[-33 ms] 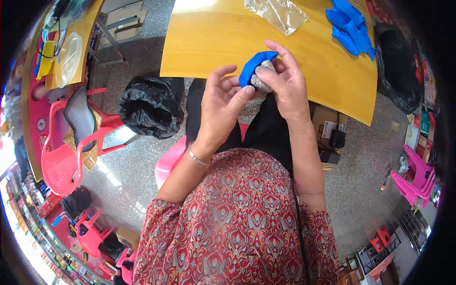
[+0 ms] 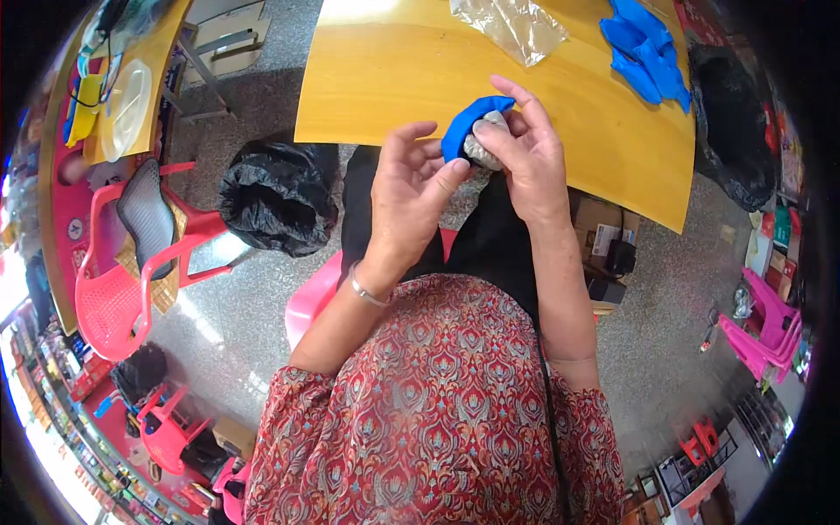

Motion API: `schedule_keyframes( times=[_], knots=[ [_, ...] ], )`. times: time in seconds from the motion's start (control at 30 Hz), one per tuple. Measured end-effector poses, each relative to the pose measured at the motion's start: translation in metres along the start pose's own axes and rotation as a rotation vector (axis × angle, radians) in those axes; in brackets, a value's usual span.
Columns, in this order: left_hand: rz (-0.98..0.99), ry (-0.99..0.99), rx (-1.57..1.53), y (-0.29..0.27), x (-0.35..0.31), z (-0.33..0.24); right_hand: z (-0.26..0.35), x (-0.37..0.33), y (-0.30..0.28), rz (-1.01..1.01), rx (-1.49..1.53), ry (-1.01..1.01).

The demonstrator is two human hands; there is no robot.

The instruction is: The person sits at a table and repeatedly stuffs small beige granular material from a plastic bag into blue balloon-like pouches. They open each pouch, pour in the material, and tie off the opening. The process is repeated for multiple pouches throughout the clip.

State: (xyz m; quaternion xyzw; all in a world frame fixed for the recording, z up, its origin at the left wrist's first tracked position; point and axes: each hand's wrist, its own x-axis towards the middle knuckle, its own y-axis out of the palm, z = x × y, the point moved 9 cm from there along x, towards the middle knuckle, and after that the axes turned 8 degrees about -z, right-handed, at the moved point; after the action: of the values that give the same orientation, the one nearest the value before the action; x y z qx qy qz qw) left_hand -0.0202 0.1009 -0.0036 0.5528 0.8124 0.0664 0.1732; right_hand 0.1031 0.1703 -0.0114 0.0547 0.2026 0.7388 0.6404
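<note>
Above the near edge of the yellow table (image 2: 376,96), both hands hold a small bundle. It is a blue piece of fabric-like material (image 2: 463,129) curved around a crumpled greyish-white wad (image 2: 482,153). My left hand (image 2: 407,188) pinches the bundle's lower left side, thumb tip at the blue edge, the other fingers loosely curled. Pressing the wad with its thumb, my right hand (image 2: 532,171) grips the right side; its index finger is raised. What the wad is made of, and the underside of the bundle, cannot be made out.
A clear plastic bag (image 2: 516,28) and several blue pieces (image 2: 646,54) lie on the table. Black bags stand on the floor to the left (image 2: 276,197) and right (image 2: 735,131). A red chair (image 2: 114,306) is at the left; cardboard boxes (image 2: 599,223) sit under the table's right side.
</note>
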Motion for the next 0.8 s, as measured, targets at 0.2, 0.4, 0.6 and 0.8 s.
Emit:
schedule_keyframes(
  times=[0.2,0.4,0.6,0.8],
  knots=[
    [-0.139,0.458,0.514,-0.002,-0.002,-0.017,0.000,0.002,-0.009,-0.121,0.002,-0.060],
    [-0.176,0.633,0.657,0.003,0.019,-0.019,0.010,0.011,-0.012,-0.176,-0.360,-0.222],
    [-0.148,0.602,0.741,0.006,0.030,-0.021,0.042,-0.001,0.009,-0.087,-1.082,-0.820],
    [-0.140,0.719,0.820,0.000,0.031,-0.025,0.031,-0.005,0.018,0.208,-1.092,-0.962]
  ],
)
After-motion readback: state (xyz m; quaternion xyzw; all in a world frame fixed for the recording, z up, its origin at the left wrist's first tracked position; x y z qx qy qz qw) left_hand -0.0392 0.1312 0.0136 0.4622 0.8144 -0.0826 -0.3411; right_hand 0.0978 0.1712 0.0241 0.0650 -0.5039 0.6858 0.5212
